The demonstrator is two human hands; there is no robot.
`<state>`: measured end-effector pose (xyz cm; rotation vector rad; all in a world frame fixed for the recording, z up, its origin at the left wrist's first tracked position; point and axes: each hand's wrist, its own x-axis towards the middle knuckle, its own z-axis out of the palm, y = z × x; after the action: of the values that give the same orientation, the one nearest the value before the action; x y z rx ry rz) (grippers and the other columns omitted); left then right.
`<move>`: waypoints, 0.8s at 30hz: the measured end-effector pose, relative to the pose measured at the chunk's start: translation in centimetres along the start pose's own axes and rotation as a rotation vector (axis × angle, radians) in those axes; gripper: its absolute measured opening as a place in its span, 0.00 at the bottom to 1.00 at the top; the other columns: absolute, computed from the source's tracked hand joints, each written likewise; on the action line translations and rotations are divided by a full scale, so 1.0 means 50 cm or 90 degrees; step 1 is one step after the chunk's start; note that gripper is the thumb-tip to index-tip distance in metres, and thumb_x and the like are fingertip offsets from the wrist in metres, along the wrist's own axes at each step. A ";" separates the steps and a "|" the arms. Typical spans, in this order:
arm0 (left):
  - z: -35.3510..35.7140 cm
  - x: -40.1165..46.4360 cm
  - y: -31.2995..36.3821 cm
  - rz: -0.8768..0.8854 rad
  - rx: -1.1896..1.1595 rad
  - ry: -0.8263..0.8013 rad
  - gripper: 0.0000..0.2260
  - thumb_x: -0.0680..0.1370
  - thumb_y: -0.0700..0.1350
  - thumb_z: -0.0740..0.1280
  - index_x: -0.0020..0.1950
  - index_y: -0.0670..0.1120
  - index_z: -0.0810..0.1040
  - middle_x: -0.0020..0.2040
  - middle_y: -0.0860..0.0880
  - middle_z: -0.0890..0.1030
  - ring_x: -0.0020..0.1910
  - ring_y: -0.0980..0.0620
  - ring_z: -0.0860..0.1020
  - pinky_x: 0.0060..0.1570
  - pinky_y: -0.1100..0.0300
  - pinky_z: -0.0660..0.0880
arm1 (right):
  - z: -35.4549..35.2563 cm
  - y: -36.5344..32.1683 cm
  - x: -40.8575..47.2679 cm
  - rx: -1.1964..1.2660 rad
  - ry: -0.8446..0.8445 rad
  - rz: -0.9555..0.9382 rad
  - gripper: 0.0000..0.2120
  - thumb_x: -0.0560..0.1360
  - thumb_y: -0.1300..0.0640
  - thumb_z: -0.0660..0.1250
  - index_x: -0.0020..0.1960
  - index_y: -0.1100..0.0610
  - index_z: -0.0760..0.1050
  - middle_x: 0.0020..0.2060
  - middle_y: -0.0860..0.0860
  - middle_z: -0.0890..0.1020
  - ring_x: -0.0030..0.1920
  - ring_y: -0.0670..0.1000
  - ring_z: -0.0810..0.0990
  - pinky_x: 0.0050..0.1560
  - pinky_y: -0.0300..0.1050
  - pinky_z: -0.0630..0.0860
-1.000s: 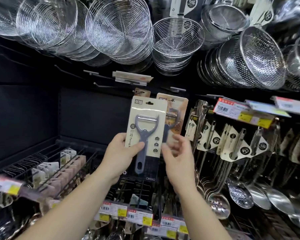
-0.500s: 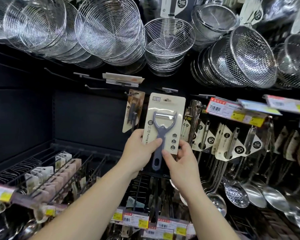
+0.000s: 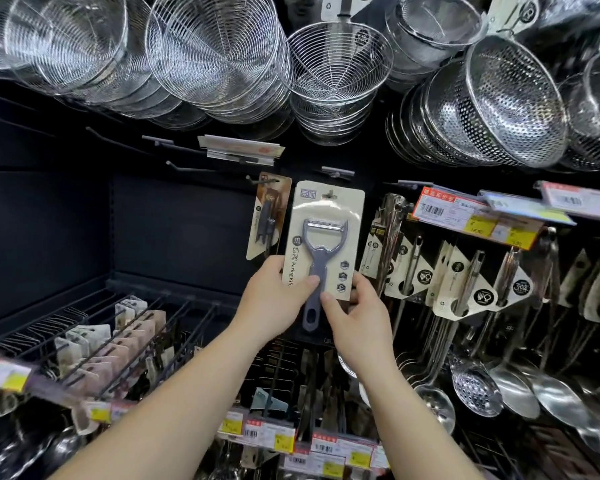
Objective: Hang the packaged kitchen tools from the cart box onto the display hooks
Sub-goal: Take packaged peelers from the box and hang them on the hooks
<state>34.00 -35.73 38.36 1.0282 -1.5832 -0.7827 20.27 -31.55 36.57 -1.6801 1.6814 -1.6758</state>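
Wall: a dark shop wall (image 3: 174, 220) with hooks and price tags.
Baskets: shiny wire baskets (image 3: 215, 53) hang in rows along the top.
Ladles: ladles (image 3: 513, 389) and spoons hang at the right, under the price tags (image 3: 465, 213).
Rack: a wire rack (image 3: 111, 334) at the lower left holds small packs.
Peeler pack: a cream card (image 3: 326, 237) with a grey peeler on it stands upright in the middle, in front of the wall. Its top hole is just under a hook (image 3: 336, 173). I cannot tell if it is on the hook.
Other pack: a brown pack (image 3: 269, 216) hangs on a hook just to the left of the card.
Left hand: the left hand (image 3: 274, 299) grips the card's lower left edge, thumb on the front.
Right hand: the right hand (image 3: 357, 317) pinches the card's lower right corner.
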 end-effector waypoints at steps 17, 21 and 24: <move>0.005 0.001 -0.056 0.014 0.471 -0.019 0.21 0.81 0.66 0.57 0.51 0.48 0.66 0.40 0.53 0.73 0.42 0.47 0.75 0.37 0.54 0.68 | 0.041 0.022 0.034 -0.208 0.023 0.030 0.27 0.79 0.47 0.64 0.75 0.52 0.64 0.58 0.55 0.75 0.55 0.54 0.76 0.56 0.49 0.75; -0.007 -0.006 -0.081 0.003 0.480 -0.068 0.22 0.81 0.66 0.56 0.53 0.47 0.66 0.44 0.51 0.74 0.43 0.47 0.75 0.39 0.54 0.69 | 0.056 0.028 -0.001 -0.244 0.005 0.082 0.29 0.79 0.46 0.65 0.76 0.53 0.62 0.62 0.57 0.74 0.59 0.56 0.76 0.55 0.49 0.75; -0.020 -0.015 -0.105 -0.003 0.482 -0.115 0.23 0.81 0.66 0.57 0.57 0.46 0.71 0.50 0.49 0.80 0.48 0.46 0.78 0.41 0.54 0.70 | 0.069 0.034 -0.033 -0.272 0.004 0.115 0.28 0.79 0.47 0.66 0.74 0.57 0.65 0.59 0.60 0.77 0.56 0.58 0.78 0.50 0.46 0.73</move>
<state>36.20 -37.23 33.68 1.5200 -2.0984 -0.2634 22.59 -32.58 33.25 -1.6218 2.2401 -1.3061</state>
